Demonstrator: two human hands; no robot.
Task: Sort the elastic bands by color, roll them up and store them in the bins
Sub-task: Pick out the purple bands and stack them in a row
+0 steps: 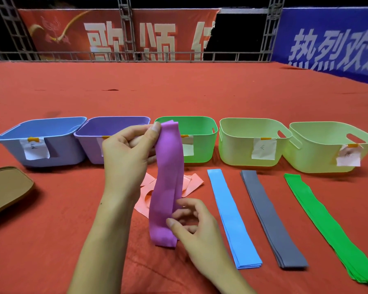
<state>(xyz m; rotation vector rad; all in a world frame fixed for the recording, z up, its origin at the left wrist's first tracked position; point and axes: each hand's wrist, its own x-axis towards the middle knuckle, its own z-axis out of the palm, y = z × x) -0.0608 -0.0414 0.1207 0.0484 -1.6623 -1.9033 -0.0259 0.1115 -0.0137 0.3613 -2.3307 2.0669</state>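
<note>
Row of five bins [251, 143] walls off far side — open red cloth [179, 92] beyond. Near side: blue bands [227, 215], grey bands [270, 217], green bands [327, 228] lie flat, narrow cloth lanes between. Pink bands [191, 183] clutter centre. Brown lid [6, 187], probably, blocks left edge.

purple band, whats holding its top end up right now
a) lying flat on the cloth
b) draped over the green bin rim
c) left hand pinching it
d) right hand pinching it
c: the left hand pinches the top of the purple band in front of the bins, while the right hand sits at its lower end near the red cloth.
</note>
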